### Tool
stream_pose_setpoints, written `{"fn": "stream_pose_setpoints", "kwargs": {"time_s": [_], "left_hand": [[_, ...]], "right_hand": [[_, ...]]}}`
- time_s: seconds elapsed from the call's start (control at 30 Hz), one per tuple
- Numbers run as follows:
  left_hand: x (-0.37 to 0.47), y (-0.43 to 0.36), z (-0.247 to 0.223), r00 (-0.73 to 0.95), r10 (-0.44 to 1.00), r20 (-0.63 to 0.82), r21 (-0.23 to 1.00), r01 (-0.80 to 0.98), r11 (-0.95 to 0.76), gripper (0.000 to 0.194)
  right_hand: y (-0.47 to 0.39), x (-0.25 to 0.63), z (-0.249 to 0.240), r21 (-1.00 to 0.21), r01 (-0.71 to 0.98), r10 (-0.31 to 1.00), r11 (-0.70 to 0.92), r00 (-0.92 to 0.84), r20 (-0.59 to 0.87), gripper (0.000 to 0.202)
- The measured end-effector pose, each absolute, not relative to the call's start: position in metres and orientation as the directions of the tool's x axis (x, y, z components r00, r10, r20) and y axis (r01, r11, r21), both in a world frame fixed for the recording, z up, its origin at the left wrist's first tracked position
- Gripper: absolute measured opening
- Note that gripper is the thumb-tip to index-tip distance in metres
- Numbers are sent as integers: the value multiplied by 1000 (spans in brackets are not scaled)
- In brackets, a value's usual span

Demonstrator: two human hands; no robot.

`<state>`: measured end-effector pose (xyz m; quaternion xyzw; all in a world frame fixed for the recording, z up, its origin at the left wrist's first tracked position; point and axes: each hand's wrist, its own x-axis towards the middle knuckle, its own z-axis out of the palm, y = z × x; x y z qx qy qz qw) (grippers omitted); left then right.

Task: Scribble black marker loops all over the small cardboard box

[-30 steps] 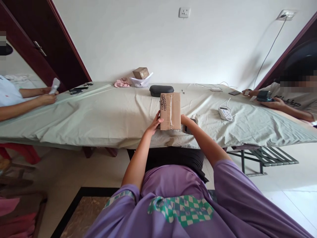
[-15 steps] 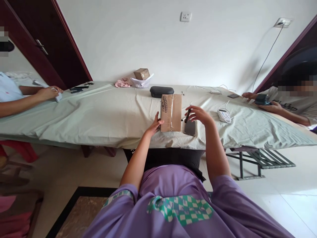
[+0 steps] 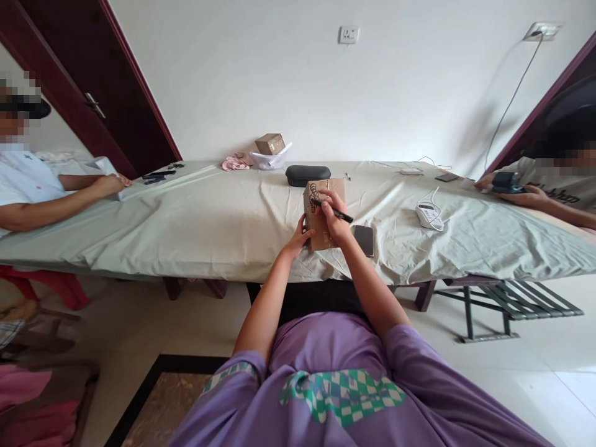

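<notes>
My left hand (image 3: pixel 299 239) grips the lower left edge of a cardboard box (image 3: pixel 320 239), its thumb on the front face. Over that face, my right hand (image 3: pixel 333 214) is closed around a black marker pen (image 3: pixel 342 215). The pen's tip points left, at dark looped scribbles (image 3: pixel 313 192) on the upper left of the box; whether it touches the cardboard I cannot tell. A string or cord runs down the box, partly covered by my right hand. Just right of the box lies a dark smartphone (image 3: pixel 364 240) on the cloth.
Behind the box sits a black hard case (image 3: pixel 308 175). Farther back are a pink cloth (image 3: pixel 236 162) and a plastic basin (image 3: pixel 270 160) with a small carton (image 3: pixel 270 144). A white corded device (image 3: pixel 429 215) lies to the right. One person sits at each end of the cloth-covered table (image 3: pixel 223 230).
My right hand has swung left with the marker pen, from above the smartphone to the face of the box. The left hand keeps its hold. My view has shifted slightly.
</notes>
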<state>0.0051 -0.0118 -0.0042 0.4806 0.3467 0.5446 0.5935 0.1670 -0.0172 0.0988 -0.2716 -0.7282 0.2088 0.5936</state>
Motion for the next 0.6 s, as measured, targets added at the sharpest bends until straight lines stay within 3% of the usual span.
{"fn": "stream_pose_setpoints", "kwargs": {"time_s": [0.13, 0.27, 0.6], "left_hand": [[6, -11, 0, 153, 985, 85, 957, -286, -39, 115], [8, -11, 5, 127, 990, 53, 963, -270, -17, 118], [10, -13, 10, 136, 990, 43, 968, -252, -7, 121]], "right_hand": [[-17, 164, 94, -600, 344, 648, 722, -30, 761, 2], [-12, 167, 94, -608, 368, 640, 703, 44, 767, 12], [-5, 169, 88, -598, 377, 643, 707, 10, 766, 12]]}}
